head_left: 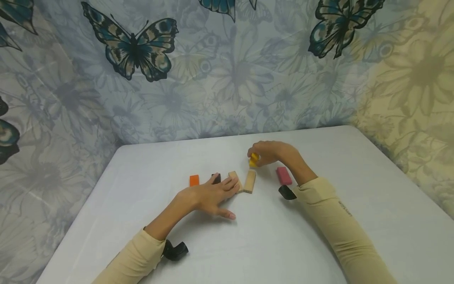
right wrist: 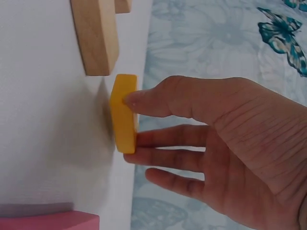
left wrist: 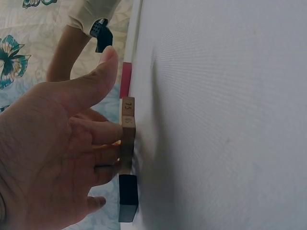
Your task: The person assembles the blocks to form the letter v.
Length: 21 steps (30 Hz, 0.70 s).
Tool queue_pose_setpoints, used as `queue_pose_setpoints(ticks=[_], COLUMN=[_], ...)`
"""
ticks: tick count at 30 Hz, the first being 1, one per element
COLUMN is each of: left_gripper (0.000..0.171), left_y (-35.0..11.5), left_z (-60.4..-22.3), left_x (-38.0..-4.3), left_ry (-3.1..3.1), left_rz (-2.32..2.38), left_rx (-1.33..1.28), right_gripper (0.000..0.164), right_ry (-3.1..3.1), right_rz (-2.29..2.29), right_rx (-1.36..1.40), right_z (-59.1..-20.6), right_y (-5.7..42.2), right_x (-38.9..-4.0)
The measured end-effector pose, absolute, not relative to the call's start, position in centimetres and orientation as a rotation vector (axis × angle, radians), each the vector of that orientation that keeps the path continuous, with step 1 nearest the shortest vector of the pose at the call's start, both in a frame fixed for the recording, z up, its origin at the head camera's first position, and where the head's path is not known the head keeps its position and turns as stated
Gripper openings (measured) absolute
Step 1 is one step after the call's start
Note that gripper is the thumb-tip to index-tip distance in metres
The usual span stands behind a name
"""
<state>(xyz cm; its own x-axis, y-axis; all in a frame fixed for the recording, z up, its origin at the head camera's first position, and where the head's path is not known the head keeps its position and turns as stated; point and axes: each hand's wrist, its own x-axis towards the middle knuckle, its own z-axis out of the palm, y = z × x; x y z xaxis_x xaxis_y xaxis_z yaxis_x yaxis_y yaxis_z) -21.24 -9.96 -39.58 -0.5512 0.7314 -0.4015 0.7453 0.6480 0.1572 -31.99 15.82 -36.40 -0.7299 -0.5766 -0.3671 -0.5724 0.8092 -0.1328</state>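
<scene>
My right hand [head_left: 268, 152] pinches a yellow block [right wrist: 124, 115] between thumb and fingers, close over the far part of the table. Just nearer than it lies a plain wooden block [head_left: 250, 182], flat on the cloth. A second wooden block [head_left: 232, 174] sits to its left, partly covered by the outstretched fingers of my left hand [head_left: 211, 195]. In the left wrist view, those fingers reach to the wooden blocks, whose ends [left wrist: 128, 105] carry printed numbers. Beside them is a dark block [left wrist: 128, 190], partly hidden behind the left hand in the head view.
An orange block [head_left: 194, 180] lies left of the dark one. To the right, near the right wrist, is a pink block [head_left: 283, 176]. Everything lies on a white-covered table [head_left: 159, 157], with butterfly-patterned fabric [head_left: 241, 79] behind it.
</scene>
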Motion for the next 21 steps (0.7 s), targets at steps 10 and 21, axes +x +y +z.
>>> queue_pose_setpoints(ticks=[10,21], left_gripper=[0.099,0.100], left_y=[-9.89,-9.88], left_z=[-39.65,-39.58], left_x=[-21.24,-21.23], left_ry=[2.433,2.441], left_rz=[-0.047,-0.079], left_rx=[1.170,1.179], right_gripper=[0.045,0.034], right_ry=[2.558,2.490], right_rz=[0.026,0.016], right_rx=[-0.801,-0.881], right_z=[-36.94,-36.58], right_y=[15.61,15.39], right_x=[-31.99,-31.95])
